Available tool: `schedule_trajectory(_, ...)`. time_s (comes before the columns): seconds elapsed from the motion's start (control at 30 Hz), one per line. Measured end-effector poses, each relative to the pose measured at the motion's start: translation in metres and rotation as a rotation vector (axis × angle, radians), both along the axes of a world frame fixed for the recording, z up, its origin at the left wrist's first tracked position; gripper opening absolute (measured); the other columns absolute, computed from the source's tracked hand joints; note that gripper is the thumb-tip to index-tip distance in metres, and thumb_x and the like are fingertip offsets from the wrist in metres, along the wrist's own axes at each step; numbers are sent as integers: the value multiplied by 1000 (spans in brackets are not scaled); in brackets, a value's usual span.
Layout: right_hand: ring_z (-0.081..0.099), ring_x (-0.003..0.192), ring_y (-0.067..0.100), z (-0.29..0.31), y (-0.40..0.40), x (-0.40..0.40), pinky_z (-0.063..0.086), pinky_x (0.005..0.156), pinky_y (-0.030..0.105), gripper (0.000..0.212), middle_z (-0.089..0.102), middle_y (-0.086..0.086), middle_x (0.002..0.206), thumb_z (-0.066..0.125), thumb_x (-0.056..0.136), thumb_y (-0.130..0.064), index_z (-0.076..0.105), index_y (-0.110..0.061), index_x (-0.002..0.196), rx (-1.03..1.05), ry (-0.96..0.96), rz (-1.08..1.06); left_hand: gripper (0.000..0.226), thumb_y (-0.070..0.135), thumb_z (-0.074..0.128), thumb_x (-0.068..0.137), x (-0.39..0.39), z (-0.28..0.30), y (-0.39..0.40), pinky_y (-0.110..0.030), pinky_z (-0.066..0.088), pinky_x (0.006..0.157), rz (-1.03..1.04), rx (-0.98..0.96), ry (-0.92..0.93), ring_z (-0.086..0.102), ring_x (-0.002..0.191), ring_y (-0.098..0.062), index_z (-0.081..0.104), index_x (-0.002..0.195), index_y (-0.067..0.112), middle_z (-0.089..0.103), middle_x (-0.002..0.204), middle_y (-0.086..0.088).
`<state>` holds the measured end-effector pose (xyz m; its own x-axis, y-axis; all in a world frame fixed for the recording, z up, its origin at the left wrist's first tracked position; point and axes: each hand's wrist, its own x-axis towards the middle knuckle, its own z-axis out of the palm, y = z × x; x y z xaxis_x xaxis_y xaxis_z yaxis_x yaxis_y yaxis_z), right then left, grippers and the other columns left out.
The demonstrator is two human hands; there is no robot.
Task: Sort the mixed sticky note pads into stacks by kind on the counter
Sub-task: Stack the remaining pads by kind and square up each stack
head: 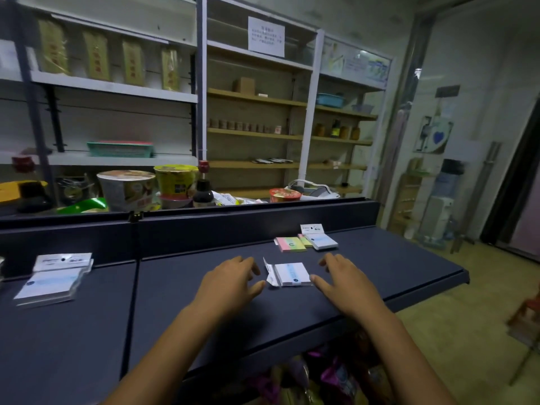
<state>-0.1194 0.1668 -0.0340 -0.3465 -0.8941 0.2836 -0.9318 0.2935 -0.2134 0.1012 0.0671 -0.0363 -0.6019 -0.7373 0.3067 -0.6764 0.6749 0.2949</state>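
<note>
Pads of sticky notes lie in three places on a dark blue counter, seen from the single head view, looking down and forward.

In the middle, between the two hands, a white pad lies flat in its wrapper, with a loose paper flap sticking out on its left side. The left hand hovers just left of that flap, fingers loosely curled, holding nothing. The right hand sits just right of the pad, fingers spread and relaxed, its thumb at or nearly at the pad's right edge; it grips nothing either. Both hands flank the pad, probably to square it up or lift it.

Far left, a stack of white pads lies slightly fanned, likely the pile for this kind. At the back right, a pastel pad striped pink and green lies beside a pale blue-white pad, touching or nearly so, close to the counter's raised back wall.

Bare counter stretches between the middle pad and the left stack, giving an open path for sliding or carrying. The counter's front edge runs near the wrists, and its right end drops off past the back-right pads.

Behind the counter stand noodle cups and shelves.
</note>
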Motion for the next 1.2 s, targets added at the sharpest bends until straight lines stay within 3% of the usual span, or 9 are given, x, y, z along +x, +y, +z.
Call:
schedule_trajectory(0.37,52,118,16,-4,-44,-54,48,94,35,39,52,-4,131,51,97,-50,48,-25,127,-18,-28,-2,39,54,58,90,-61,-17,-41,-32,46,80,2,53,-36,53,109,-17,52,120,29,51,120,7)
schedule_trajectory(0.5,52,116,15,-4,-63,-73,47,91,33,35,53,-6,127,52,97,-49,51,-25,122,-41,-29,37,49,56,59,88,-78,-23,-50,-36,48,83,115,99,-75,54,108,-25,46,121,22,46,123,-1)
schedule_trajectory(0.63,51,116,14,-6,-87,-95,46,88,31,33,53,-7,126,52,97,-47,50,-25,121,-47,-21,117,62,59,66,81,-90,-27,-58,-35,47,83,240,203,-100,57,110,-25,43,124,21,55,123,-1)
schedule_trajectory(0.8,52,115,15,-10,-121,-122,48,89,33,34,55,-6,125,52,96,-48,50,-26,121,-33,-20,239,71,66,73,69,-102,-31,-57,-36,53,82,358,336,4,62,97,-19,44,121,26,64,107,6)
schedule_trajectory(0.97,54,115,16,-17,-147,-134,49,93,39,35,56,-5,126,54,96,-47,51,-26,123,-38,-62,332,82,68,77,63,-120,-32,-43,-35,51,83,483,339,35,60,107,-21,43,124,26,60,121,5)
schedule_trajectory(1.2,56,112,16,-24,-164,-142,48,92,37,32,57,-6,119,56,95,-46,52,-25,119,-47,-110,419,64,49,86,62,-130,-37,-45,-30,52,85,540,453,204,64,102,-15,64,115,22,67,115,7)
